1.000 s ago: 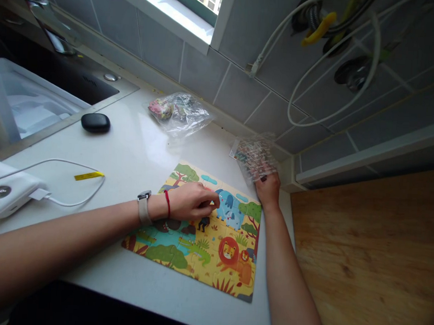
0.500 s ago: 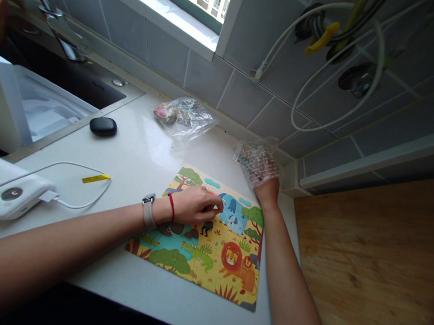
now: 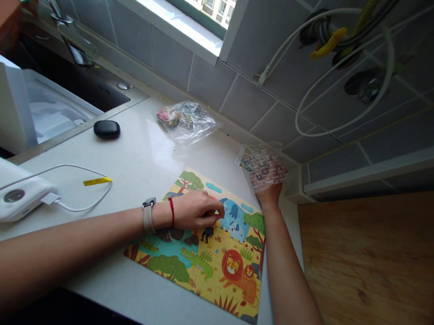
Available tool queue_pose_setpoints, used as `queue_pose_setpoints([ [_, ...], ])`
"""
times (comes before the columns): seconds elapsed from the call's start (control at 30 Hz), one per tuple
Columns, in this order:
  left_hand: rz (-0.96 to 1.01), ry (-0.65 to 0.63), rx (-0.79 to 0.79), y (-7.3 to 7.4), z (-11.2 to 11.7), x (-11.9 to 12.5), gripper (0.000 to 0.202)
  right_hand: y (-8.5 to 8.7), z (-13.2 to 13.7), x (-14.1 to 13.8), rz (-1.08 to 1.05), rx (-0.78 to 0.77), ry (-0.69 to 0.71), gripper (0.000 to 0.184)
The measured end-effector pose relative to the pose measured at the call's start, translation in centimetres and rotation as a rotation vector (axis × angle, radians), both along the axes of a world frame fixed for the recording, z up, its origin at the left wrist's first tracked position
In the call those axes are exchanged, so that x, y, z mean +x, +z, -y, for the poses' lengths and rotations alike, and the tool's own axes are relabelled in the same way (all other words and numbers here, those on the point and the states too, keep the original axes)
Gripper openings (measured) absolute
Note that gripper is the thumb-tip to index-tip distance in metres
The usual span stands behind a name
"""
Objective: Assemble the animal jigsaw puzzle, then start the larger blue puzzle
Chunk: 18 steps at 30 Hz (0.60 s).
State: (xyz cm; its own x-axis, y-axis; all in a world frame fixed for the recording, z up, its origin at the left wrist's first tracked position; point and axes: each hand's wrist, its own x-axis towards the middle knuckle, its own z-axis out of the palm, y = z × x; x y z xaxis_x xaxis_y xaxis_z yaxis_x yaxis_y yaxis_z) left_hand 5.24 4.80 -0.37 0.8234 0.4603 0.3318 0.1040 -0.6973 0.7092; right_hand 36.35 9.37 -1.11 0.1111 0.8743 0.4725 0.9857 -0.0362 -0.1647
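I see my left hand (image 3: 195, 210) lying curled on the flat cardboard jigsaw puzzle (image 3: 202, 243), fingertips pinched together on a piece beside the blue elephant; whether that piece is lifted or seated I cannot tell. The puzzle is a glossy rectangle of cartoon animals, lion and crocodile among them, lying on the smooth pale countertop (image 3: 142, 149) near its front edge. My right hand (image 3: 269, 193) is closed on a crinkled clear plastic bag (image 3: 262, 164) of printed pieces, just past the puzzle's far right corner. A second wrinkled clear bag (image 3: 186, 120) lies by the grey tiled wall.
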Motion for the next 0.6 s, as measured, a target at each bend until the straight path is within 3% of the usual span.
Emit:
queue_pose_setpoints([
  [0.13,0.003,0.001,-0.002,0.1,0.0,0.0,0.020,0.3,-0.1,0.1,0.046,-0.003,0.008,0.080],
  [0.3,-0.003,-0.004,-0.012,0.1,-0.1,0.0,0.019,-0.1,-1.0,1.8,0.023,-0.079,0.124,0.089],
  [0.6,0.007,-0.014,-0.050,0.1,0.0,0.0,0.019,-0.2,-3.5,3.9,0.100,-0.134,0.213,0.071],
])
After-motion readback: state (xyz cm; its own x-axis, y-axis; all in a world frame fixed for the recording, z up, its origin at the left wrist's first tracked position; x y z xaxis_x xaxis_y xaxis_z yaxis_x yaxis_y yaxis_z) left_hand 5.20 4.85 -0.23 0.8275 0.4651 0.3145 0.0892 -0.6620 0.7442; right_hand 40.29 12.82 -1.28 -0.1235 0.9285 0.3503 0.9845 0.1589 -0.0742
